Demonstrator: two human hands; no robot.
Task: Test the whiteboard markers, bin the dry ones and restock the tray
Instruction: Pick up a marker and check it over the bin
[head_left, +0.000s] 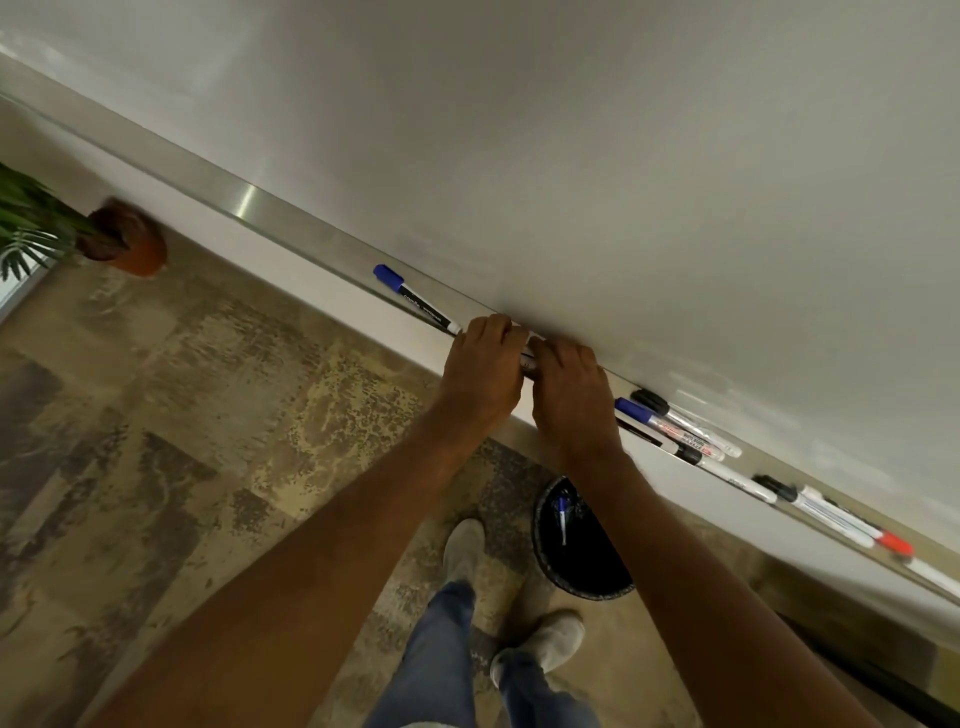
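My left hand (483, 369) and my right hand (571, 400) meet at the whiteboard's metal tray (291, 221), fingers of both curled around one marker (529, 359) of which only a short piece shows between them. A blue-capped marker (415, 300) lies on the tray just left of my left hand. To the right of my right hand lie several more markers: a blue-capped one (635, 410), a black-capped one (675, 415), and further right a red-capped one (857, 525). Below the tray a black bin (592, 571) holds a blue marker (562, 512).
The whiteboard (623, 156) fills the upper part of the view. A potted plant (124, 244) stands on the floor at the far left. My feet (540, 639) stand on the patterned floor just left of the bin.
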